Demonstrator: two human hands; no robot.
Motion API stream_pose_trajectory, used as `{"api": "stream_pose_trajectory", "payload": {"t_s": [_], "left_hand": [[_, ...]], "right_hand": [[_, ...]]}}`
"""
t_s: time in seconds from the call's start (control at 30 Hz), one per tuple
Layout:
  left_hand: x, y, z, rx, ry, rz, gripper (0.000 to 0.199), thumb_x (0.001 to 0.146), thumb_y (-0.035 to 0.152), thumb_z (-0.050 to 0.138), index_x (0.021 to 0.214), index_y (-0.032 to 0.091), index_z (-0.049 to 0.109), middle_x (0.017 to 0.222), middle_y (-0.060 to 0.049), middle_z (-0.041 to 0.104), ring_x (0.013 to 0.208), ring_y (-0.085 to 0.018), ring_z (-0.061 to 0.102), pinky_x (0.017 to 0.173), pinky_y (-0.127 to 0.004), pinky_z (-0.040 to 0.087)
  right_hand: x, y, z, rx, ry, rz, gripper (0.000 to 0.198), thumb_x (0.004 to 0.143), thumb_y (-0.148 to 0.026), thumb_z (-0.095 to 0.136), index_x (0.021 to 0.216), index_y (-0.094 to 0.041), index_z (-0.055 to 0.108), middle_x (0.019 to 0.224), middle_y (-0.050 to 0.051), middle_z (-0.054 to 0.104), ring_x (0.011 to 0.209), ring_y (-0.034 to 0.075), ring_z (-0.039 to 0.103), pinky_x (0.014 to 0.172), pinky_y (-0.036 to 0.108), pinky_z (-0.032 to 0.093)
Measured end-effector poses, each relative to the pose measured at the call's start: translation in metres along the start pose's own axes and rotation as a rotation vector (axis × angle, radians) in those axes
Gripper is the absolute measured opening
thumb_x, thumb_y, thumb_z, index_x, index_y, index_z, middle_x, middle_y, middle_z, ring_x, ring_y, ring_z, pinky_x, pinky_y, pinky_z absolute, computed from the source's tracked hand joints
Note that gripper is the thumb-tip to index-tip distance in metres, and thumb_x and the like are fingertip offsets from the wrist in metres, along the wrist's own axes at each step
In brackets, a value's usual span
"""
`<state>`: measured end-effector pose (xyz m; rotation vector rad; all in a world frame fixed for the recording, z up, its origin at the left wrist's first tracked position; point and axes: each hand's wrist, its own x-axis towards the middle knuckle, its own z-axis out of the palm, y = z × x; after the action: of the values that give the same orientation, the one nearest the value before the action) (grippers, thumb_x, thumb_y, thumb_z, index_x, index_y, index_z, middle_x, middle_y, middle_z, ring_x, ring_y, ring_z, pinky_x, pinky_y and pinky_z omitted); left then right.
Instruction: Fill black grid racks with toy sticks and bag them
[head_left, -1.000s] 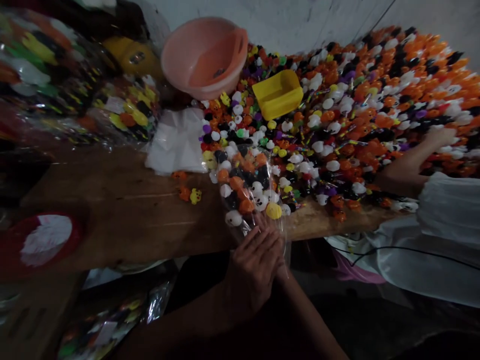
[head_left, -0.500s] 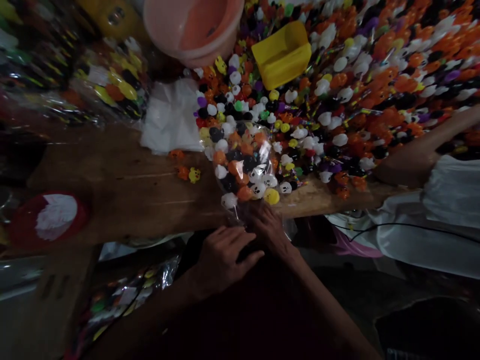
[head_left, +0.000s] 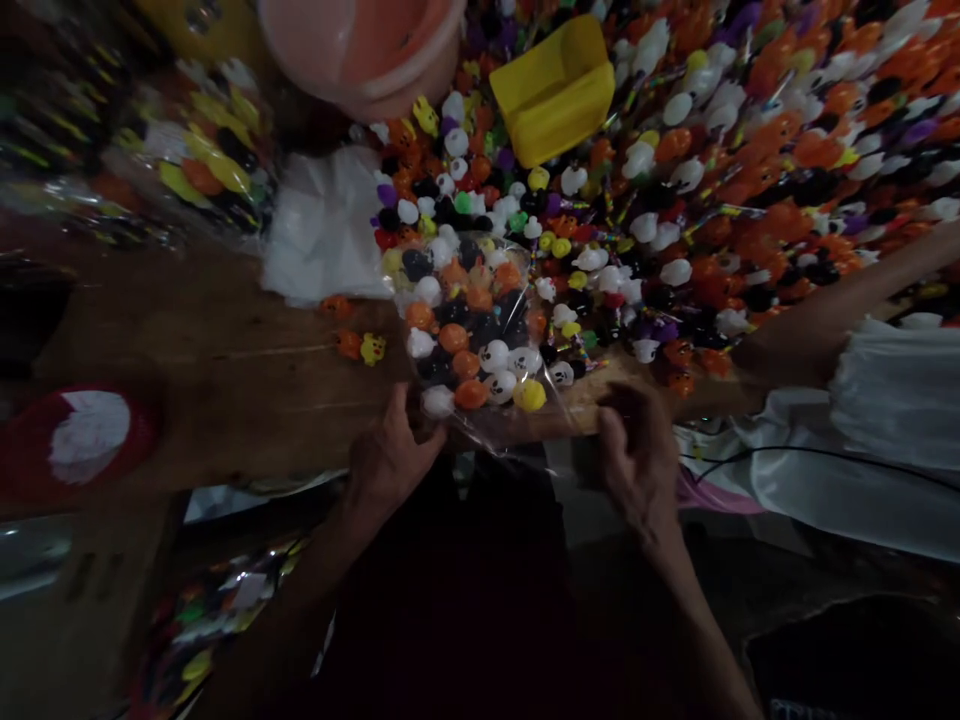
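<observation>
A clear plastic bag [head_left: 480, 330] filled with small orange, white, black and yellow toy figures lies at the table's front edge, its mouth towards me. My left hand [head_left: 394, 450] is beside the bag's lower left corner, thumb and fingers apart, with nothing visible in it. To the right of the bag my right hand [head_left: 637, 450] is raised off the table edge, fingers apart and somewhat blurred, holding nothing that shows. Left of the bag lie a few loose orange and yellow figures [head_left: 373, 348].
A large heap of small toys [head_left: 697, 180] covers the table's right side, with a yellow scoop [head_left: 555, 95] on it. Further left are a pink basin [head_left: 367, 60], white plastic bags [head_left: 322, 225], filled bags [head_left: 199, 165] and a red container [head_left: 75, 440]. Another person's arm [head_left: 840, 285] reaches in from the right.
My hands have moved apart from the bag's mouth, the left one to the left and the right one to the right. The bag's open end now lies spread out.
</observation>
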<state>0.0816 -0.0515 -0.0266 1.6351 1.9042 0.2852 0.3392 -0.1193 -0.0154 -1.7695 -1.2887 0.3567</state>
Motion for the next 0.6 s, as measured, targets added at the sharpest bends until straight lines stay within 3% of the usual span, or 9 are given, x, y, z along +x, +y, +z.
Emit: {"api": "stream_pose_trajectory", "payload": {"t_s": [0.07, 0.13, 0.2, 0.27, 0.37, 0.43, 0.53, 0.6], "left_hand": [[0.002, -0.013, 0.003, -0.192, -0.015, 0.011, 0.059, 0.076, 0.039, 0.068, 0.130, 0.021, 0.053, 0.114, -0.011, 0.075, 0.100, -0.031, 0.073, 0.087, -0.042, 0.056], [0.000, -0.028, 0.003, -0.449, -0.063, 0.028, 0.062, 0.076, 0.046, 0.068, 0.130, 0.019, 0.053, 0.123, -0.014, 0.072, 0.108, -0.029, 0.072, 0.091, -0.041, 0.057], [-0.004, -0.035, 0.002, -0.663, -0.116, 0.004, 0.071, 0.080, 0.060, 0.065, 0.135, 0.018, 0.051, 0.133, -0.017, 0.067, 0.113, -0.030, 0.070, 0.086, -0.038, 0.060], [-0.008, -0.029, 0.004, -0.724, -0.149, -0.023, 0.080, 0.080, 0.072, 0.060, 0.138, 0.017, 0.051, 0.136, -0.018, 0.065, 0.115, -0.032, 0.069, 0.083, -0.039, 0.060], [-0.008, -0.002, 0.010, -0.436, -0.073, -0.063, 0.085, 0.071, 0.075, 0.066, 0.132, 0.017, 0.058, 0.129, -0.017, 0.069, 0.116, -0.037, 0.067, 0.091, -0.044, 0.057], [-0.003, 0.016, 0.014, -0.165, -0.023, -0.125, 0.074, 0.071, 0.072, 0.068, 0.120, 0.017, 0.066, 0.118, -0.017, 0.073, 0.113, -0.039, 0.068, 0.090, -0.044, 0.055], [0.006, 0.025, 0.014, 0.062, -0.161, -0.236, 0.052, 0.085, 0.065, 0.059, 0.096, 0.016, 0.074, 0.097, -0.018, 0.077, 0.098, -0.038, 0.073, 0.074, -0.039, 0.052], [0.010, 0.018, 0.014, 0.069, -0.235, -0.204, 0.045, 0.092, 0.056, 0.054, 0.086, 0.016, 0.074, 0.088, -0.019, 0.077, 0.090, -0.036, 0.074, 0.068, -0.036, 0.048]], "right_hand": [[0.003, 0.010, 0.016, -0.146, -0.252, -0.062, 0.030, 0.092, -0.046, 0.064, 0.106, -0.020, 0.066, 0.089, 0.006, 0.071, 0.076, 0.020, 0.066, 0.065, 0.029, 0.048], [0.000, 0.023, 0.033, -0.238, -0.418, -0.162, 0.022, 0.094, -0.042, 0.062, 0.095, -0.021, 0.068, 0.082, 0.005, 0.072, 0.071, 0.019, 0.065, 0.063, 0.027, 0.045], [-0.007, 0.037, 0.051, -0.300, -0.460, -0.282, 0.022, 0.097, -0.029, 0.056, 0.083, -0.020, 0.069, 0.075, 0.004, 0.072, 0.066, 0.017, 0.063, 0.061, 0.025, 0.041], [-0.013, 0.048, 0.068, -0.348, -0.418, -0.406, 0.029, 0.095, -0.017, 0.050, 0.072, -0.018, 0.069, 0.068, 0.005, 0.070, 0.062, 0.016, 0.061, 0.059, 0.026, 0.038], [-0.015, 0.058, 0.081, -0.376, -0.402, -0.520, 0.031, 0.091, -0.012, 0.049, 0.071, -0.017, 0.072, 0.063, 0.007, 0.068, 0.060, 0.017, 0.060, 0.057, 0.027, 0.036], [-0.012, 0.062, 0.082, -0.389, -0.477, -0.518, 0.029, 0.090, -0.012, 0.050, 0.076, -0.015, 0.075, 0.066, 0.009, 0.070, 0.062, 0.018, 0.062, 0.058, 0.027, 0.038], [-0.006, 0.063, 0.071, -0.387, -0.702, -0.466, 0.030, 0.090, -0.011, 0.048, 0.078, -0.017, 0.075, 0.070, 0.009, 0.072, 0.065, 0.019, 0.065, 0.062, 0.027, 0.041], [-0.001, 0.060, 0.058, -0.376, -0.854, -0.414, 0.028, 0.093, -0.016, 0.050, 0.084, -0.019, 0.076, 0.077, 0.009, 0.075, 0.071, 0.021, 0.068, 0.065, 0.028, 0.045]]}}
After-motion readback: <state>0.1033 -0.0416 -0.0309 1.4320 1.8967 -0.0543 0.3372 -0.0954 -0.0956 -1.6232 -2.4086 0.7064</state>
